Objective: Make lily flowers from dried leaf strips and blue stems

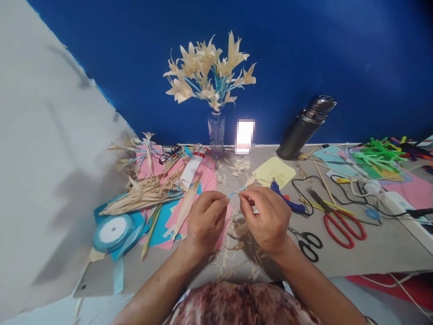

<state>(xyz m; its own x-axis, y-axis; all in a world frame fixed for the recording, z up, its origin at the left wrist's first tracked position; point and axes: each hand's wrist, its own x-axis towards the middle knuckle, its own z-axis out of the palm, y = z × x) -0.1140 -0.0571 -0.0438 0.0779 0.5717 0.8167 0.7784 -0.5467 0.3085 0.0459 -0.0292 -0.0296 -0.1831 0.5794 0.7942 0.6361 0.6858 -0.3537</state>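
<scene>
Both hands meet above the middle of the table, fingers pinched, with a short blue stem point(233, 195) stretched between them. My left hand point(207, 221) grips the stem's near end between thumb and forefinger. At the other end my right hand point(267, 219) pinches it, and a pale dried-husk flower point(251, 181) shows just above those fingers. Right of the hand lie a blue glue gun point(287, 198) and small black-handled scissors point(309, 243). Husk scraps point(233, 246) are scattered beneath both hands.
A clear vase point(216, 135) of husk flowers stands at the back, beside a bright blurred screen point(245, 136). A dark flask point(301, 128) and red-handled scissors point(345, 225) are to the right. Dried husks point(145, 194) and a blue ribbon roll point(113, 231) lie left.
</scene>
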